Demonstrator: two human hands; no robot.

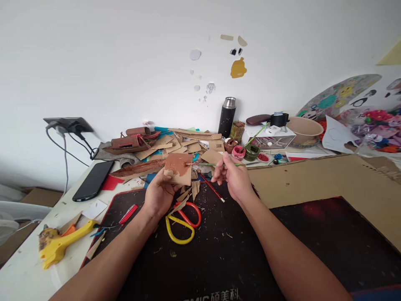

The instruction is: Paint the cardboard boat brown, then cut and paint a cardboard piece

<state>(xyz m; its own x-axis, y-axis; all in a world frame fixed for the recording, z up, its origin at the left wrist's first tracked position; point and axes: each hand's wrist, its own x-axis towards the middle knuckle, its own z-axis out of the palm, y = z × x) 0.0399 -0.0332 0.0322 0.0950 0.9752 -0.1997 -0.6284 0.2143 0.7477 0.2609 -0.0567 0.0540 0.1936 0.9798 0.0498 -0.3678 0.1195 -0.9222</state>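
My left hand (159,193) grips a small piece of cardboard (178,179) by its lower left edge. Brown paint covers its upper part, while bare tan shows along the bottom. In my right hand (234,179) is a thin green-handled paintbrush (205,164), pinched between thumb and fingers, its tip touching the painted face. Scissors (180,234) with one yellow and one red handle lie below my left hand, their blades hidden under cardboard scraps. A red pencil (213,188) rests on the dark mat between the hands. Behind the cardboard lies a brown-painted boat hull (138,168).
Open paint jars (238,153) stand at the back, near a black thermos (227,116). Cardboard scraps (184,146) and a model boat (131,142) crowd the rear left. A phone (93,180) and yellow glue gun (64,244) lie left. A large cardboard sheet (282,184) spans the right.
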